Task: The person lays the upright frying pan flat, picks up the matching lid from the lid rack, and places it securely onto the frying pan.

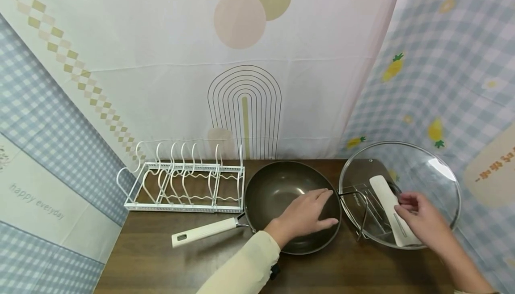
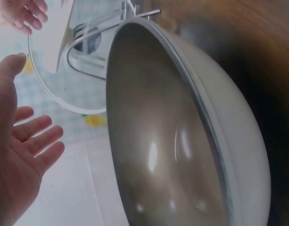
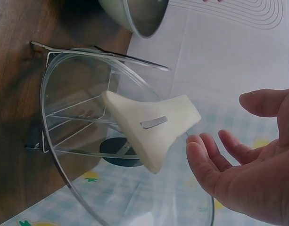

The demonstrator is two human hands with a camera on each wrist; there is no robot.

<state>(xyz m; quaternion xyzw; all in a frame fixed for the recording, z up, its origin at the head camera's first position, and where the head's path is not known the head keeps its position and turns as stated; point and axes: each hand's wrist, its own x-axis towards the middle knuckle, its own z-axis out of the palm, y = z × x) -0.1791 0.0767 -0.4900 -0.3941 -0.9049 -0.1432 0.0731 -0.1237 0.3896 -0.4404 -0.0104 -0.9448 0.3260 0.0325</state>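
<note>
A dark-lined wok (image 1: 273,195) with a cream handle (image 1: 205,232) stands on the wooden table. Above its bowl, my left hand (image 1: 303,214) hovers with fingers extended; the left wrist view shows this palm (image 2: 17,165) holding nothing. To the right, a large glass lid (image 1: 422,169) leans upright in a wire stand (image 1: 366,213). The lid carries a cream, wing-shaped handle (image 3: 151,122). My right hand (image 1: 422,218) is beside that handle, fingers loosely bent. In the right wrist view a small gap shows between these fingers (image 3: 198,157) and the handle.
A white wire rack (image 1: 183,207) with several upright loops stands left of the wok, near the back wall. Patterned cloth (image 1: 314,84) hangs behind the table, and checked cloth (image 1: 462,84) runs along the right side. The wok's handle points left across the wooden tabletop (image 1: 161,267).
</note>
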